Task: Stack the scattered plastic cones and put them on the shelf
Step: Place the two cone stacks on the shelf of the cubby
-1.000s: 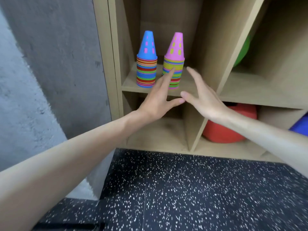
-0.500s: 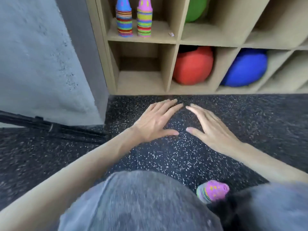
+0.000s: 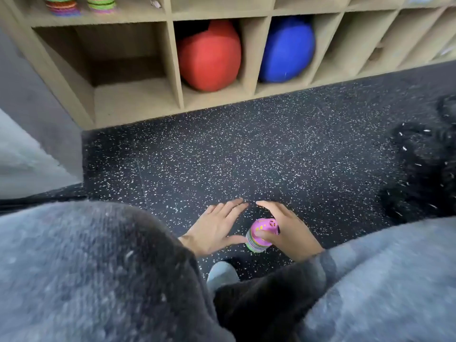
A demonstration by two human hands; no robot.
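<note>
Our right hand curls around the pink-topped cone stack on the floor, well short of the shelf. Our left hand lies flat and relaxed just beside the stack; we should cup both sides low and lift it straight.

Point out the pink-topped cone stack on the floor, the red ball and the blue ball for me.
pink-topped cone stack (image 3: 262, 229): head view, on the pink top cone's side.
red ball (image 3: 209, 56): head view, middle of its front.
blue ball (image 3: 287, 49): head view, middle of its front.
</note>
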